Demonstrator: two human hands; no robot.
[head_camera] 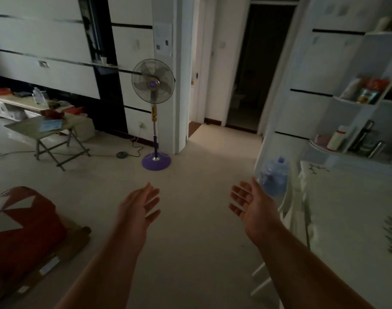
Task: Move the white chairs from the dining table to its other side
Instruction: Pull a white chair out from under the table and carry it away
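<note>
My left hand (139,205) and my right hand (250,202) are both stretched out in front of me over the pale floor, palms turned toward each other, fingers apart, holding nothing. At the right stands the dining table (346,210) with a pale patterned cloth. A white chair (289,210) is tucked against its left edge, just right of my right hand; only its back and lower rungs show. Neither hand touches the chair.
A blue water jug (274,175) stands beyond the chair. A purple-based standing fan (154,112) is ahead by the wall corner, with a cable on the floor. A small folding table (50,130) is at the left, a red cushioned seat (21,224) at the near left, white shelves (355,130) at the right.
</note>
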